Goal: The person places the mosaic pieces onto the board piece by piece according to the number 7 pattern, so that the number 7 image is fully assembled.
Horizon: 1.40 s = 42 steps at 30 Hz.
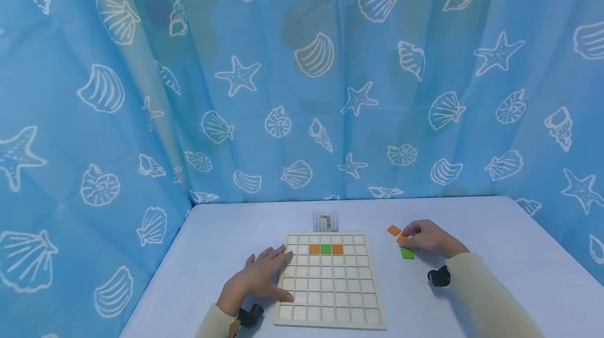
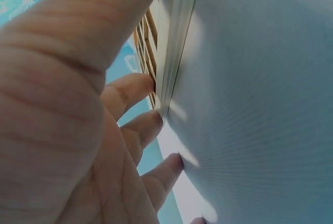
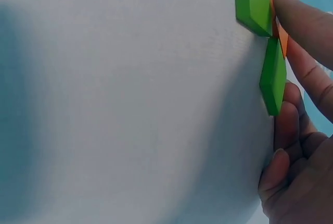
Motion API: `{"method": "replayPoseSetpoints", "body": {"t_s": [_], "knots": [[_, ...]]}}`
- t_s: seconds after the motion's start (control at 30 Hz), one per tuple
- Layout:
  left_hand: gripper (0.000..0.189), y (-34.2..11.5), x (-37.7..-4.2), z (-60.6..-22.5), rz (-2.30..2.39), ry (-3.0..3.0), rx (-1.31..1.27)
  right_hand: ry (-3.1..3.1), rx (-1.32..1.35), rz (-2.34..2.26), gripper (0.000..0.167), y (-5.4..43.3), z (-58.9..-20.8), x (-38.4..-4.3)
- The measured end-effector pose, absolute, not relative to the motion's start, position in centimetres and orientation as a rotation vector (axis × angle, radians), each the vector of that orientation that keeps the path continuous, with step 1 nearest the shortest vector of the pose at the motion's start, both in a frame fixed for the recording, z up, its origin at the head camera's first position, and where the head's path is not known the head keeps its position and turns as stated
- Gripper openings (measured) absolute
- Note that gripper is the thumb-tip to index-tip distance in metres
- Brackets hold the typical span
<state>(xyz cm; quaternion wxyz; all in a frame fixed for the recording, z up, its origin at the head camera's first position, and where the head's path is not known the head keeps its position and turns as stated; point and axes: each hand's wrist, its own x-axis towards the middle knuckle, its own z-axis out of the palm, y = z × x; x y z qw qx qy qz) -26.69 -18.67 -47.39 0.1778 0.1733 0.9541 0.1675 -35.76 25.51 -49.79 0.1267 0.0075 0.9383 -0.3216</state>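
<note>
A pale wooden grid board lies flat on the table. In its second row from the back, a green tile sits between an orange tile and another orange tile. My left hand rests on the board's left edge with fingers spread; the left wrist view shows fingertips along the side wall. Right of the board, my right hand pinches a loose orange tile between thumb and fingers. Two green tiles lie beside it, one partly hidden by the hand in the head view.
Another loose orange tile lies just beyond the right hand. Behind the board stands a small curved grid card with a few coloured squares. A blue curtain with white shells hangs behind the white table.
</note>
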Motion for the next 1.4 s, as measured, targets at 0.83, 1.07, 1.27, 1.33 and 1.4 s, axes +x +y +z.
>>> {"method": "replayPoseSetpoints", "body": {"t_s": [0.83, 1.07, 1.27, 1.33, 1.4], "knots": [[0.098, -18.6, -26.8, -47.1, 0.433, 2.732, 0.465, 2.717, -0.096, -0.962, 0.046, 26.1, -49.4, -35.9], [0.098, -18.4, -26.8, -47.8, 0.460, 2.712, 0.452, 2.749, -0.220, -0.943, 0.035, 27.6, -49.8, -34.9], [0.098, -18.7, -26.7, -47.5, 0.477, 2.711, 0.452, 2.801, -0.174, -0.894, 0.035, 27.8, -49.7, -34.6], [0.097, -18.7, -26.7, -47.5, 0.488, 2.710, 0.463, 2.818, -0.153, -0.879, 0.032, 27.9, -49.4, -34.6], [0.096, -18.6, -26.9, -47.5, 0.498, 2.709, 0.470, 2.831, -0.158, -0.878, 0.028, 27.8, -49.1, -34.6]]}}
